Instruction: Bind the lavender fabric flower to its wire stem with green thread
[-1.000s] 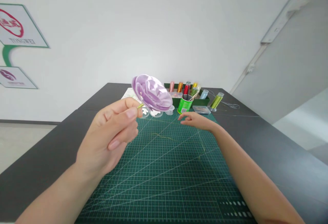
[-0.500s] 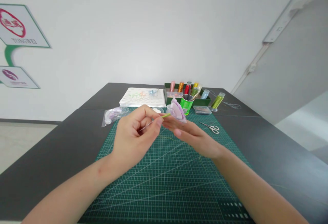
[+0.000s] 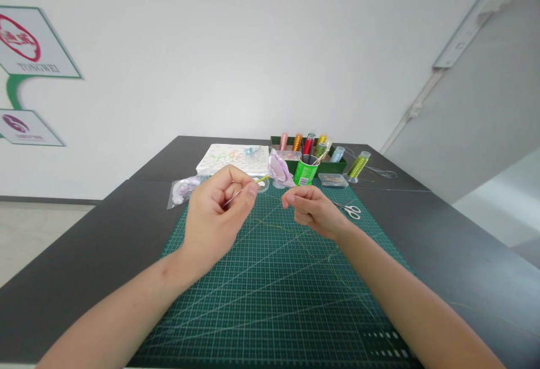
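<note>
A pale purple flower point(image 3: 280, 169) is held up over the green cutting mat point(image 3: 270, 301), its thin stem wrapped in yellow-green near the bloom. My left hand point(image 3: 223, 208) pinches that stem between thumb and forefinger, left of the bloom. Just below and right of the petals is my right hand point(image 3: 314, 208), its fingers curled together near a petal's lower tip; what they grip, if anything, is too small to make out. A fine yellowish thread point(image 3: 310, 251) runs across the mat under my hands.
White scissors point(image 3: 352, 212) lie on the right. Behind stand a green can point(image 3: 305, 173), a green box point(image 3: 343, 166) with thread spools, and a yellow-green spool point(image 3: 359, 165). A white padded stack point(image 3: 234, 158) and a plastic bag point(image 3: 183, 190) are at the back left.
My right hand has gone from flat, extended fingers to curled ones, now slightly apart from my left hand. The flower has shifted left and up, along with my left hand.
</note>
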Tool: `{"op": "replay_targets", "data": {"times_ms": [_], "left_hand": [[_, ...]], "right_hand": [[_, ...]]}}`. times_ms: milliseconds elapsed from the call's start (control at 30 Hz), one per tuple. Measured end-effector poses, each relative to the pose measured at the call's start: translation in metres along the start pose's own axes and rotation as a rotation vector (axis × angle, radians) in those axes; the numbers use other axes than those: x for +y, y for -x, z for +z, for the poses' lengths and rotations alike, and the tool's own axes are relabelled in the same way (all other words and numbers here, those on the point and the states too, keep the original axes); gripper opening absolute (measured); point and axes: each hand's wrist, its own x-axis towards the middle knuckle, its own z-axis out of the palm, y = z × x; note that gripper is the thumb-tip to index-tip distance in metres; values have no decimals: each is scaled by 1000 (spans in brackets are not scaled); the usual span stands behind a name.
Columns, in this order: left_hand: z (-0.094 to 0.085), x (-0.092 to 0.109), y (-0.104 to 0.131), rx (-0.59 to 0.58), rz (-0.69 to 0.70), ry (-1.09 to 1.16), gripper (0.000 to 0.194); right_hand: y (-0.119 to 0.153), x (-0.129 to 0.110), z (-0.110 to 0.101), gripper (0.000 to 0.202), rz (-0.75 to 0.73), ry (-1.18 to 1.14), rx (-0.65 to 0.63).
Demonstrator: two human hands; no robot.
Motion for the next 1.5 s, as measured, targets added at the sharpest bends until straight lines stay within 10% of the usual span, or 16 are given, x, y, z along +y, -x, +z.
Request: {"op": "replay_targets", "data": {"times_ms": [333, 567, 733, 867, 1000, 1133, 1267, 1500], "left_hand": [[-3, 2, -1, 19, -3, -23, 18], [2, -6, 0, -19, 3, -55, 17], [5, -5, 3, -11, 95, -167, 17], [5, -4, 6, -2, 151, -222, 16], [5, -3, 7, -17, 143, -216, 16], [5, -4, 6, -7, 141, -228, 16], [4, -4, 5, 4, 149, -253, 17], [2, -6, 3, 11, 105, -235, 17]], "right_hand": [[-23, 39, -72, 54, 81, 853, 226], [-4, 0, -6, 34, -356, 607, 220], [25, -19, 43, 36, -337, 4, -69], [37, -28, 61, 33, -319, -53, -27], [41, -27, 67, 19, -341, 171, 232], [45, -21, 63, 9, -736, 834, 505], [46, -17, 58, 17, -1112, 1228, 538], [50, -20, 54, 24, -1193, 1338, 540]]}}
